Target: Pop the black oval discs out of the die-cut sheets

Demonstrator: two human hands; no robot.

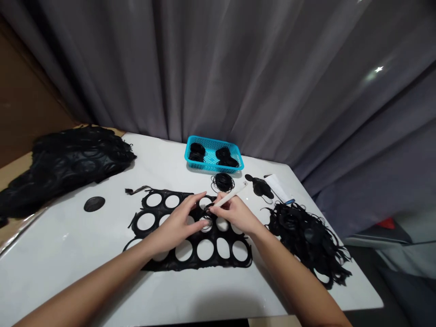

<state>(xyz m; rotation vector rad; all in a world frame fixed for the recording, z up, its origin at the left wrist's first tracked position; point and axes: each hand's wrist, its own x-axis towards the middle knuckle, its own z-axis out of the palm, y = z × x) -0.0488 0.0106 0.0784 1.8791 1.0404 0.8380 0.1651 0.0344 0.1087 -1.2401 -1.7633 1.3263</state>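
A black sheet (pixel 190 261) with rows of round holes lies flat on the white table. Over its middle, my right hand (pixel 235 212) grips a white pen-like tool (pixel 230 194), whose lower end points at thin black rings (pixel 207 211). My left hand (pixel 179 225) rests on the sheet left of these rings. Its thumb and index finger are spread apart, with the thumb tip close to the rings; whether it touches them I cannot tell. Just beyond my right hand is a small pile of thin black rings (pixel 224 182).
A blue basket (pixel 214 168) with black bundles stands at the back of the table (pixel 68 277). Black scrap (pixel 306 238) is heaped at right, near a white packet (pixel 278 188) and black discs (pixel 261 187). A black disc (pixel 94 204) and a big black pile (pixel 78 159) are at left.
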